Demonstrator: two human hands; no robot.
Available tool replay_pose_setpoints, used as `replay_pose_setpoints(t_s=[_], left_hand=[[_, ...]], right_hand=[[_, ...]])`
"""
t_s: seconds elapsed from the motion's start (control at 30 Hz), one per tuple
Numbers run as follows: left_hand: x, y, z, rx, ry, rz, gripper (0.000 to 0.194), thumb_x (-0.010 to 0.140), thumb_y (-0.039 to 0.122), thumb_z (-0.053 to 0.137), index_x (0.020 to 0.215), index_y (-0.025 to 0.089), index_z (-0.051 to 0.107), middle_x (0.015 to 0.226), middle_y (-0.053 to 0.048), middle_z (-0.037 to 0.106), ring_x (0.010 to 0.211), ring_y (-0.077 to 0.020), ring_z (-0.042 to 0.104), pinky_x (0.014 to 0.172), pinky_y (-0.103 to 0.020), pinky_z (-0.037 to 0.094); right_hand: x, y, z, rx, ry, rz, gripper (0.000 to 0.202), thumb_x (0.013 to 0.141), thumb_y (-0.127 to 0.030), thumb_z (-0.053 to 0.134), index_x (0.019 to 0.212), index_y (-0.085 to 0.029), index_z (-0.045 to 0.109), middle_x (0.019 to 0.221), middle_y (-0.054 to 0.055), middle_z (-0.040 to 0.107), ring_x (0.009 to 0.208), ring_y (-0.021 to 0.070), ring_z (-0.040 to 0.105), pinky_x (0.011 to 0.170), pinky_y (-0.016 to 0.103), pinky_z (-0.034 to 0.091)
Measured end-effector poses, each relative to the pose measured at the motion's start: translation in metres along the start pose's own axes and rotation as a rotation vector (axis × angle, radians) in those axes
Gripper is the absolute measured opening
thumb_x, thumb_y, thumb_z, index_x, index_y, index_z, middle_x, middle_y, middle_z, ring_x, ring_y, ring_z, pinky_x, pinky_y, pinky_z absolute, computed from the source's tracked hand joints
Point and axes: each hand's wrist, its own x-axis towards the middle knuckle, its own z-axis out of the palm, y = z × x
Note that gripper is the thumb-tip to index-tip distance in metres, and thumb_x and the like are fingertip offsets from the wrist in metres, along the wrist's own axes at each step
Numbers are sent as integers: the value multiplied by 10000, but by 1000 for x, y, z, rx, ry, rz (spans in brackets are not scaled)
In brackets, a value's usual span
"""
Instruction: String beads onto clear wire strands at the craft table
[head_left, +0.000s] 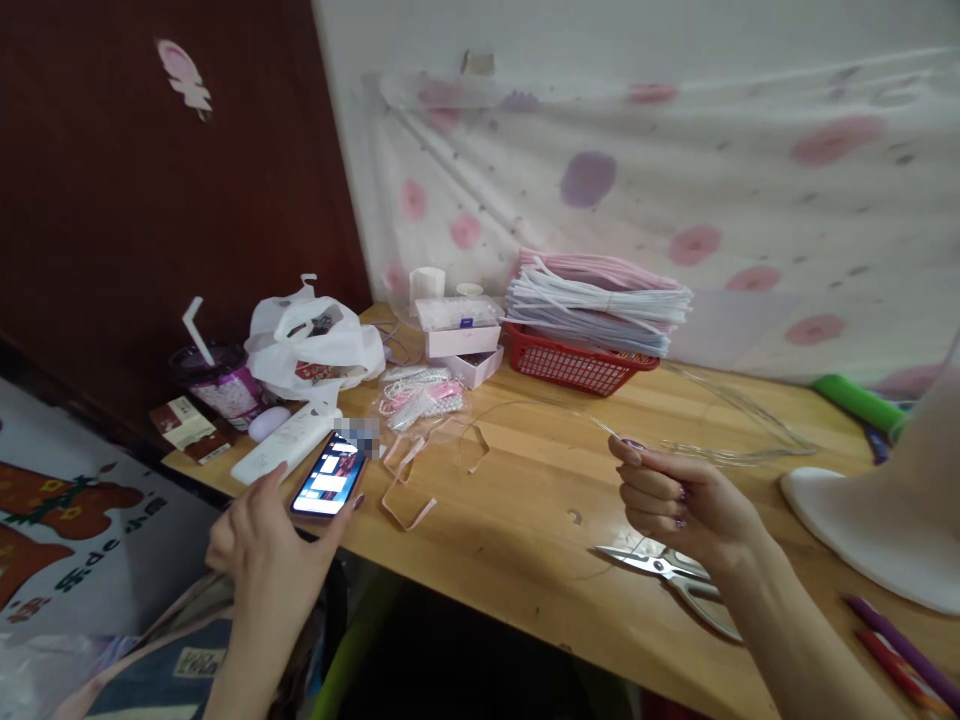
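Observation:
My right hand [682, 500] is closed in a pinch above the table's right half, holding the end of a thin wire [570, 408] that curves away to the left. Below that hand, scissors [660, 566] lie slightly open, their handles partly behind my wrist. At the table's left front edge, my left hand [274, 535] is spread around the near end of a lit smartphone [330, 478], thumb to its right and fingers to its left. Whether it touches the phone is unclear. More thin wires [739, 450] lie behind my right hand.
Pipe cleaners [600, 300] are piled on a red basket [574, 365] at the back. Left of it are small boxes [461, 340], bagged pearl strings [424, 397], ribbon [409, 520], a plastic bag [315, 345] and a drink cup [221, 385]. A white stand [870, 530] and pens [900, 650] are right.

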Motion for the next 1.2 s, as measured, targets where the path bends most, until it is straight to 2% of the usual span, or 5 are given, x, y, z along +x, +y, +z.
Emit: replay_pose_setpoints(t_s=[0.2, 0.37, 0.5, 1.07, 1.2], left_hand=[[26, 130, -41, -448, -36, 590, 448, 936, 236, 467, 1370, 156, 395, 1392, -163, 488, 1340, -273, 390, 1101, -460, 308], [41, 189, -42, -594, -157, 754, 210, 965, 229, 438, 892, 155, 621, 795, -19, 680, 811, -165, 610, 931, -391, 402], [49, 192, -37, -713, -334, 716, 265, 960, 270, 472, 783, 149, 629, 668, 3, 656, 619, -117, 572, 593, -267, 385], [55, 175, -25, -982, -694, 316, 340, 959, 389, 442, 762, 190, 636, 680, 5, 616, 663, -124, 573, 595, -238, 449], [44, 157, -18, -817, -423, 375, 249, 946, 365, 480, 1127, 210, 550, 1077, -71, 634, 1028, -188, 590, 910, -349, 482]], right_hand=[[0, -1, 28, -173, -169, 151, 173, 872, -305, 621, 802, -165, 548, 424, -132, 210, 355, 32, 80, 340, 136, 162], [-15, -2, 45, -254, -161, 168, 201, 877, -328, 628, 811, -141, 596, 404, -127, 252, 324, 19, 129, 339, 145, 159], [-24, -1, 43, -238, -118, 110, 196, 861, -319, 647, 792, -142, 603, 398, -133, 216, 323, 13, 108, 334, 146, 155], [-23, -8, 18, -287, -149, 60, 228, 914, -312, 562, 753, -152, 581, 390, -115, 240, 333, 23, 151, 364, 150, 209], [-22, -9, 18, -273, -117, 30, 240, 905, -335, 573, 745, -155, 577, 366, -124, 215, 311, 23, 133, 340, 144, 214]])
